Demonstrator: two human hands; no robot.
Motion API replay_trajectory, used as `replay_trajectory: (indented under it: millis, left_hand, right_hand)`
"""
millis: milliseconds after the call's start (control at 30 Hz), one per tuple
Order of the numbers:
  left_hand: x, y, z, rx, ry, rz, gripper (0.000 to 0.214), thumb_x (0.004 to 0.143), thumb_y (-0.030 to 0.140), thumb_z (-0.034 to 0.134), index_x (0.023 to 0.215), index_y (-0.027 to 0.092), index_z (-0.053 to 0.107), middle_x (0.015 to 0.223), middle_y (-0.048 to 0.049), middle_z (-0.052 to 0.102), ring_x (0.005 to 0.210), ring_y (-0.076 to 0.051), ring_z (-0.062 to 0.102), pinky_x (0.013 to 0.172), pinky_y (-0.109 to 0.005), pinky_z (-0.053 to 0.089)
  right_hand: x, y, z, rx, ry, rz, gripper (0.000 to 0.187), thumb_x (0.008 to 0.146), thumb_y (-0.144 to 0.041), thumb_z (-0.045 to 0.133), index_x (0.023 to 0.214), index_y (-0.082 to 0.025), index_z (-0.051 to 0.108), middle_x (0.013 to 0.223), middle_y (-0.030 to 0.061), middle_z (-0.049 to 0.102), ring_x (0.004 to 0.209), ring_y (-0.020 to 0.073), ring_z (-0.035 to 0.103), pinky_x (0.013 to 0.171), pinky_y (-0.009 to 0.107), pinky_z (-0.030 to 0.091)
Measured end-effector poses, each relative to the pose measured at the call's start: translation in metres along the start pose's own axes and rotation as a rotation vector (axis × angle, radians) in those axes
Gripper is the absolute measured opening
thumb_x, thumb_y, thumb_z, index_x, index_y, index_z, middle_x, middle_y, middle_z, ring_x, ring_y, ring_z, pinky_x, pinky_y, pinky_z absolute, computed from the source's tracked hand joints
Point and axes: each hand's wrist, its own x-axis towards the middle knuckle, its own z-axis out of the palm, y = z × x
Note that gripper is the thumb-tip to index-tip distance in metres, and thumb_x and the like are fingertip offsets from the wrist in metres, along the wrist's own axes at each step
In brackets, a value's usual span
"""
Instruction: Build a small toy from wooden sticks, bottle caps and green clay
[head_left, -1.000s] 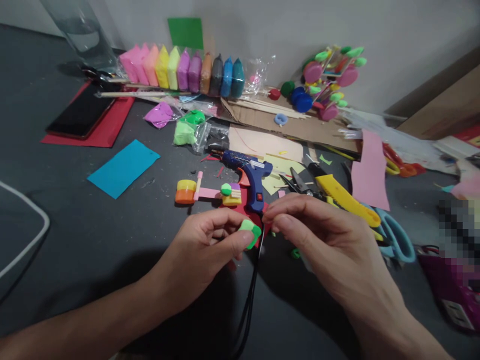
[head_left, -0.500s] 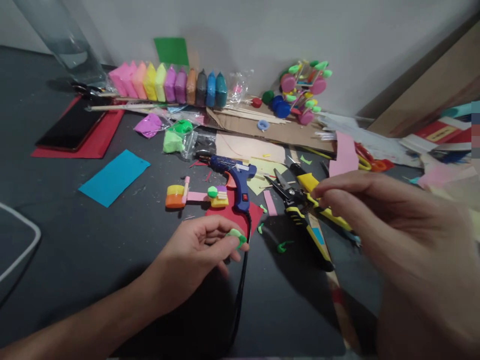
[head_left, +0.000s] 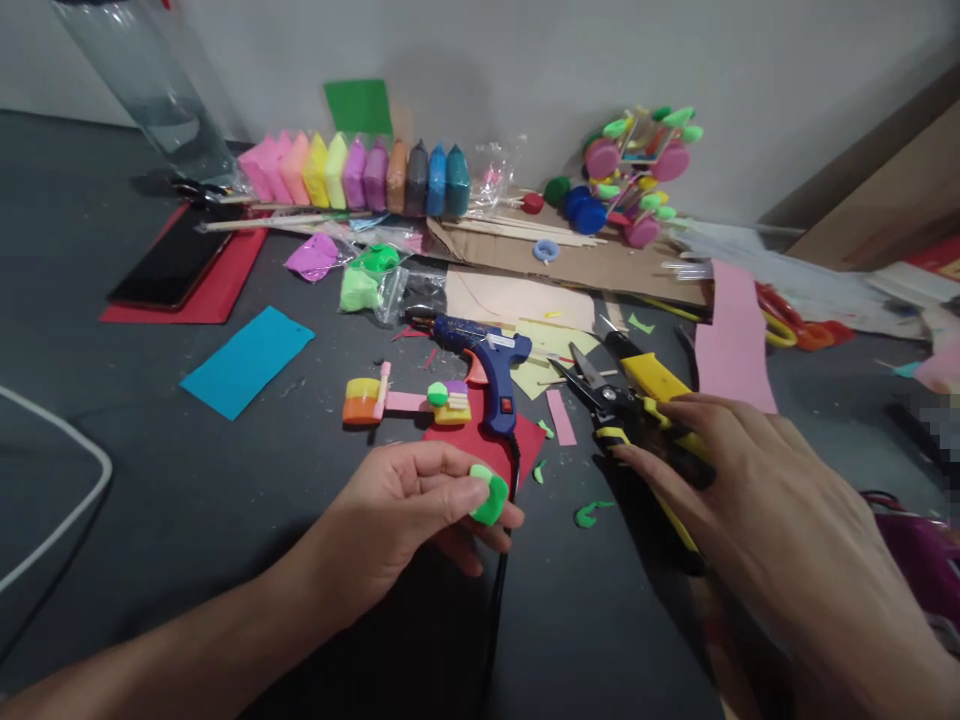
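Note:
Pinched between the thumb and fingers of my left hand (head_left: pixel 420 505) is a small piece of green clay (head_left: pixel 489 496), light green at one edge and darker green on its face. My right hand (head_left: pixel 757 500) is over the black-and-yellow shears (head_left: pixel 609 398), thumb and fingers apart on either side of the handles. Whether the fingers press on the handles I cannot tell. The shears lie with their blades toward the glue gun (head_left: pixel 499 375). Left of the glue gun sits a small clay-and-paper model (head_left: pixel 405 402) with orange, yellow, pink and green parts.
Green clay scraps (head_left: pixel 592 514) lie between my hands. The glue gun's black cord (head_left: pixel 499 600) runs toward me past my left hand. Further back are a blue paper (head_left: pixel 247 362), a phone (head_left: pixel 172 255), clay packets (head_left: pixel 375 178), cardboard (head_left: pixel 585 265) and a pink strip (head_left: pixel 733 340).
My right hand has come down onto the shears' handles, and its fingers have spread. The clay in my left hand is turned to show more of its face. The view has shifted slightly.

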Motion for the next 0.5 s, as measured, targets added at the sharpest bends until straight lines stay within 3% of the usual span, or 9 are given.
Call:
replay_trajectory:
  millis: [133, 300, 400, 500]
  left_hand:
    - [0.001, -0.001, -0.002, -0.009, -0.019, -0.006, 0.014, 0.084, 0.026, 0.072, 0.084, 0.012, 0.069, 0.087, -0.0080, 0.079, 0.071, -0.013, 0.071, 0.055, -0.017, 0.054]
    - [0.001, -0.002, -0.003, -0.011, -0.039, -0.010, 0.014, 0.084, 0.026, 0.072, 0.081, 0.014, 0.065, 0.081, -0.0059, 0.079, 0.068, -0.012, 0.070, 0.055, -0.018, 0.054]
    - [0.000, -0.001, -0.003, -0.012, -0.030, 0.001, 0.014, 0.083, 0.026, 0.073, 0.082, 0.014, 0.065, 0.080, -0.0060, 0.079, 0.067, -0.012, 0.070, 0.055, -0.018, 0.054]
    - [0.000, -0.001, -0.003, -0.008, -0.013, -0.001, 0.016, 0.082, 0.028, 0.074, 0.082, 0.014, 0.067, 0.079, -0.0061, 0.079, 0.066, -0.013, 0.070, 0.054, -0.018, 0.053]
  right_hand:
    - [0.005, -0.014, 0.000, 0.242, 0.111, -0.064, 0.029, 0.099, -0.046, 0.048, 0.108, -0.021, 0.060, 0.102, 0.0121, 0.069, 0.097, 0.0319, 0.066, 0.084, 0.044, 0.050]
    - [0.011, -0.033, 0.003, 0.436, 0.105, -0.218, 0.007, 0.096, -0.025, 0.059, 0.098, -0.019, 0.064, 0.096, 0.0065, 0.069, 0.090, 0.0200, 0.066, 0.083, 0.033, 0.050]
    - [0.015, -0.027, 0.005, 0.403, 0.151, -0.189, 0.007, 0.095, -0.023, 0.059, 0.096, -0.019, 0.065, 0.094, 0.0069, 0.069, 0.089, 0.0204, 0.066, 0.081, 0.033, 0.051]
    - [0.019, -0.006, 0.004, 0.332, 0.225, -0.052, 0.009, 0.096, -0.026, 0.058, 0.093, -0.021, 0.065, 0.091, 0.0066, 0.071, 0.088, 0.0223, 0.067, 0.079, 0.035, 0.051]
